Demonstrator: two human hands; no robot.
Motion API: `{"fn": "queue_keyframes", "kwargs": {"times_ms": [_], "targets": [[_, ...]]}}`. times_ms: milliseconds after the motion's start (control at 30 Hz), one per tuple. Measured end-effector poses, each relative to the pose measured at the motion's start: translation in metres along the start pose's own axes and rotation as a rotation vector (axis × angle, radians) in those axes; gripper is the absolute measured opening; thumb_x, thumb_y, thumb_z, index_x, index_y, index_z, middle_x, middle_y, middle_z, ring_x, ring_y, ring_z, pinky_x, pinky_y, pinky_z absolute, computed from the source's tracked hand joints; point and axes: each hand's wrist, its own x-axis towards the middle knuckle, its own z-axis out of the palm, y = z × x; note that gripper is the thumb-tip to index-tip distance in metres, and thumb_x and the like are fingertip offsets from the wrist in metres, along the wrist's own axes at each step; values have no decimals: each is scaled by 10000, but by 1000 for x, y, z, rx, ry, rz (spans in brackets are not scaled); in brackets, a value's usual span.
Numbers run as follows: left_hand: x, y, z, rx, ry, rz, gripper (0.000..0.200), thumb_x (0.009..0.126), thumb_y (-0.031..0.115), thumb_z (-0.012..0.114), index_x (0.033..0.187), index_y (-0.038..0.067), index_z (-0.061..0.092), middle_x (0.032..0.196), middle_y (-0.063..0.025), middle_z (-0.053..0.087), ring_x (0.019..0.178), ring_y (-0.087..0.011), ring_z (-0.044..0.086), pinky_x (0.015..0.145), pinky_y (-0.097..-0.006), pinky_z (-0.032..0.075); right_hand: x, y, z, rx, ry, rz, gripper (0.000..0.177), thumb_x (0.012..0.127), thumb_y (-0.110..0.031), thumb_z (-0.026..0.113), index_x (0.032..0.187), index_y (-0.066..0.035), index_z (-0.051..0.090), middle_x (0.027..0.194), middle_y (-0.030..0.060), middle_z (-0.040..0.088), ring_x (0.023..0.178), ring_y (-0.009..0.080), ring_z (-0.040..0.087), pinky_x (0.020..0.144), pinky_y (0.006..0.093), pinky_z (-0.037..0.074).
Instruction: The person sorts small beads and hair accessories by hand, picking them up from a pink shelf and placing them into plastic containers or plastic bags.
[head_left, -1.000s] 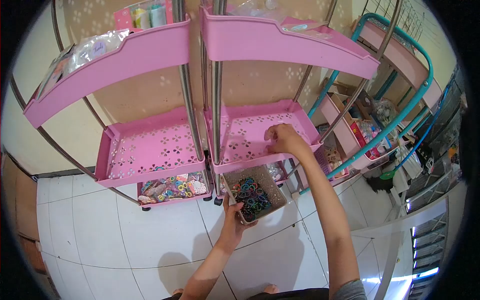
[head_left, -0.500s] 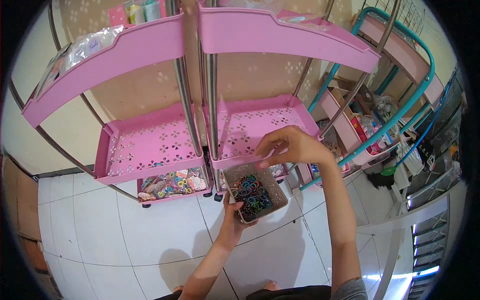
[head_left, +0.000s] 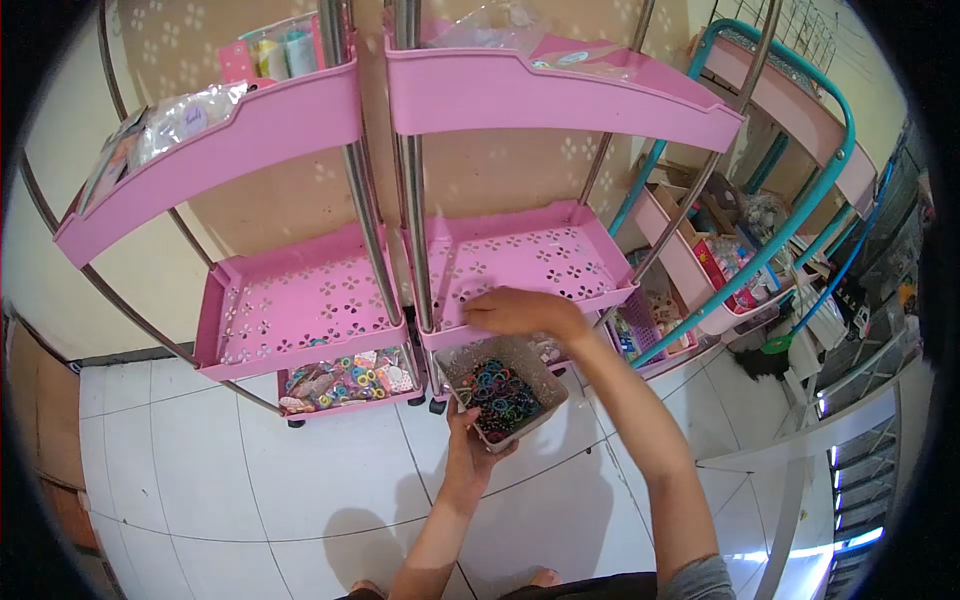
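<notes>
Pink shelves (head_left: 300, 300) stand ahead; my left hand (head_left: 478, 445) grips the tray (head_left: 535, 425) from underneath, my right hand (head_left: 520, 312) hovers palm-down above it, fingers curled, grasp unclear.

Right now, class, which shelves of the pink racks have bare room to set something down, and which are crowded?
Bare: the left middle shelf, between its pink rim and the steel posts, and the right middle shelf, behind the right hand. Crowded: the top shelves hold packets, the left bottom shelf is full of hair ties.
</notes>
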Motion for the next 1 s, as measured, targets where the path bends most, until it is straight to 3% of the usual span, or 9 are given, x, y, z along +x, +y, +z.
{"fn": "queue_keyframes", "kwargs": {"times_ms": [67, 200, 300, 367, 600, 667, 733, 867, 1000], "targets": [[-2, 1, 3, -8, 8, 12, 415, 714, 351, 464, 1084, 181, 385, 1068, -32, 468, 933, -205, 477, 676, -375, 418, -29, 6, -15, 154, -4, 306, 359, 759, -298, 399, 950, -34, 550, 945, 178, 545, 874, 312, 522, 766, 370, 398], [-1, -2, -3, 3, 14, 13, 413, 723, 350, 459, 1095, 192, 375, 1072, -28, 465, 925, -204, 483, 672, -364, 423, -71, 30, -44, -252, -101, 790, 361, 737, -283, 420, 922, -10, 567, 938, 182, 551, 886, 308, 524, 782, 367, 407], [-6, -6, -2, -12, -21, 45, 405, 731, 357, 453, 1095, 198, 375, 1060, -27, 471, 936, -203, 478, 673, -370, 425, -70, 51, -60, -297, -228, 884, 375, 726, -248, 428, 988, 3, 524, 996, 181, 529, 911, 329, 510, 806, 386, 399], [-11, -11, -5, -22, -41, 50, 414, 734, 349, 456, 1109, 205, 357, 1074, -26, 460, 947, -206, 471, 674, -377, 427, -65, 84, -48, -303, 272, 1012, 402, 710, -230, 428, 1068, -49, 451, 994, 211, 508, 952, 340, 476, 804, 376, 396], [-23, -17, -14, -26, 49, 1, 566, 713, 307, 501, 1200, 269, 216, 1180, -38, 359, 1000, -243, 439, 703, -439, 424, -21, 84, -25, -306, 344, 934, 507, 681, -124, 436, 1163, 9, 351, 1179, 238, 359, 1110, 317, 351, 925, 374, 286], [-26, -15, -18, -5, 75, -26, 655, 711, 291, 506, 1241, 293, 121, 1222, -53, 309, 1054, -275, 400, 749, -487, 396, -34, 108, -23, -177, 303, 576, 517, 696, -137, 453, 1182, -3, 335, 1177, 224, 371, 1104, 322, 355, 930, 369, 278], [-29, -17, -24, -5, 125, -27, 668, 711, 284, 508, 1244, 290, 105, 1227, -56, 303, 1065, -284, 389, 755, -499, 390, -52, 74, -24, -144, 492, 567, 484, 725, -179, 471, 1168, -17, 361, 1160, 215, 395, 1098, 324, 359, 926, 359, 284], [-29, -19, -38, -17, 131, -1, 778, 697, 220, 529, 1263, 277, -3, 1188, -74, 306, 1043, -254, 385, 743, -486, 390, -67, -10, -23, 132, 268, 418, 427, 763, -233, 487, 1125, -20, 413, 1130, 220, 419, 1074, 334, 382, 917, 364, 287], [-48, -12, -28, 18, 140, 6, 772, 706, 215, 525, 1266, 260, -5, 1190, -84, 307, 1049, -251, 380, 775, -453, 384, -85, -68, -27, -56, 270, 384, 410, 765, -229, 505, 1113, -25, 427, 1110, 205, 443, 1079, 320, 386, 915, 358, 287]]}}
